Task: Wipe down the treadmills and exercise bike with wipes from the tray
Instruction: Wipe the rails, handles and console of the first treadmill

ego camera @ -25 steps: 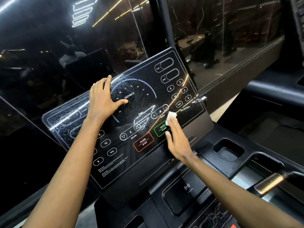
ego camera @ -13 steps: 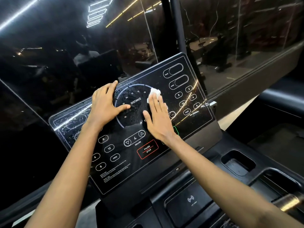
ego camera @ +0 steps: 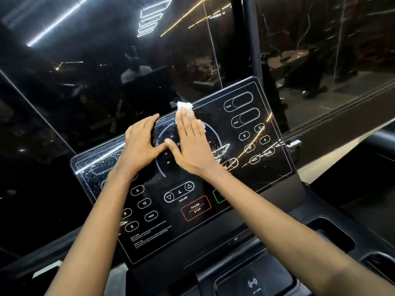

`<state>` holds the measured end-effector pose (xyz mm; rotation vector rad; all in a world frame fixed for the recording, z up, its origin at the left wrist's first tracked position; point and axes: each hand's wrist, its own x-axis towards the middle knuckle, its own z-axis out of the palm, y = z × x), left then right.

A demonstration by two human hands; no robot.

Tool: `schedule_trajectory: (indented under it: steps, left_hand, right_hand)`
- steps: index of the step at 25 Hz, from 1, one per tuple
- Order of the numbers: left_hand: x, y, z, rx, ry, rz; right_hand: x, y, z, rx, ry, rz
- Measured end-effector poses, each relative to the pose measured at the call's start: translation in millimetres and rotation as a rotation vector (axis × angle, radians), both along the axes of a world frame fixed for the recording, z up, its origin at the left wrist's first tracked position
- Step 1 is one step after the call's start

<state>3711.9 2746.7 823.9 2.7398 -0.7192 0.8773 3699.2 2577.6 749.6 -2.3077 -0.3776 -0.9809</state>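
The right hand lies flat on the black glossy treadmill console panel. Its grip is spread, with straight fingers pressing a crumpled white wipe against the glass. The wipe sits at the panel's top edge, just above the pale dial ring, poking out past the fingertips. The left hand rests just beside it, palm down, grip spread and holding nothing. Wet streaks glisten right of the dial.

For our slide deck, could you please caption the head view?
The right hand presses a white wipe on the treadmill's wet control panel; the left hand rests flat alongside.
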Motion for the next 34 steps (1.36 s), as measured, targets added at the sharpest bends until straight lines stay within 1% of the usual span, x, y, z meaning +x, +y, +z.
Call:
schedule_trajectory:
  steps: [1,3,6,7,8,10,11,12,14,15,18,19,20,22,23,27,28,31,34]
  left_hand:
    - [-1,0,-1,0.001,-0.015,-0.004]
    - [-3,-1,-2,0.011,-0.040,0.000]
    - [-3,-7,-4,0.035,-0.040,0.041]
    - [-3,-11,-4,0.034,-0.044,0.037]
    - [-1,-16,-3,0.033,-0.055,0.022]
    - [1,-29,-5,0.047,-0.066,-0.013]
    - [1,-37,-7,0.048,-0.065,-0.024]
    - [1,-44,-7,0.046,-0.067,-0.027]
    - [-2,-56,-11,0.055,-0.097,-0.026]
    - [-2,-60,-14,0.063,-0.117,-0.024]
    - [-1,-64,-17,0.093,-0.140,-0.016]
    - [0,-66,-18,0.094,-0.142,-0.017]
    - [1,-66,-19,0.091,-0.144,-0.015]
    - [1,-66,-19,0.075,-0.147,-0.024]
    - [2,-66,-20,0.066,-0.152,-0.030]
    - [5,-70,-22,0.041,-0.182,-0.031]
    - [6,-71,-23,0.030,-0.189,-0.030]
    - [8,-70,-24,0.015,-0.204,-0.037]
    - [9,-68,-26,0.008,-0.229,-0.049]
  right_hand:
    - [1,-2,1,-0.040,-0.032,0.027]
    - [6,-11,5,-0.014,-0.047,-0.006]
    - [-2,-20,-5,0.211,0.081,-0.158]
    - [-10,-18,-15,0.250,0.107,-0.177]
    - [-21,-15,-28,0.241,0.108,-0.171]
    - [-44,-12,-60,0.146,0.111,-0.157]
    - [-52,-16,-77,0.126,0.130,-0.183]
    - [-58,-21,-92,0.161,0.164,-0.235]
    - [-69,-29,-112,0.319,0.272,-0.358]
    - [-75,-28,-118,0.358,0.309,-0.371]
    - [-90,-20,-133,0.267,0.283,-0.264]
    - [-93,-25,-138,0.252,0.276,-0.269]
    - [-94,-33,-142,0.270,0.285,-0.303]
    - [-99,-42,-150,0.377,0.350,-0.396]
    - [-103,-41,-155,0.403,0.377,-0.408]
    - [-124,-36,-180,0.322,0.348,-0.331]
    - [-126,-40,-184,0.366,0.344,-0.343]
    - [-127,-52,-193,0.600,0.343,-0.396]
    - [-129,-72,-199,0.643,0.236,-0.400]
